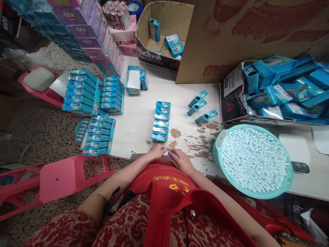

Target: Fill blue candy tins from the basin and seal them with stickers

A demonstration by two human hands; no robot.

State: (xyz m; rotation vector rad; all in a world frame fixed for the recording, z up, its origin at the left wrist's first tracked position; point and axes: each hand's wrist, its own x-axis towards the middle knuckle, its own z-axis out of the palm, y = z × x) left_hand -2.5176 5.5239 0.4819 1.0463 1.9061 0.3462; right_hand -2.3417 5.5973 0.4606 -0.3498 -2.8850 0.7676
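My left hand [157, 152] is closed in a pinch at the table's front edge, at the left side of a shiny rainbow-coloured sheet [167, 156], perhaps stickers. On the sheet's right side my right hand [183, 161] holds on, its fingers bent over the edge. Just beyond the hands, a row of small blue candy boxes [161, 121] stands side by side; shiny patches show on the tops of some nearer ones. Three more blue boxes [197, 107] with dark round holes in their tops stand apart to the right.
A turquoise bowl [217, 154] of pale candies sits right, before a carton [232, 92] heaped with blue boxes. Filled display trays [82, 91] line the left edge, near a part-filled tray [133, 91]. Another carton [146, 56] stands behind. A pink stool [61, 178] is at left.
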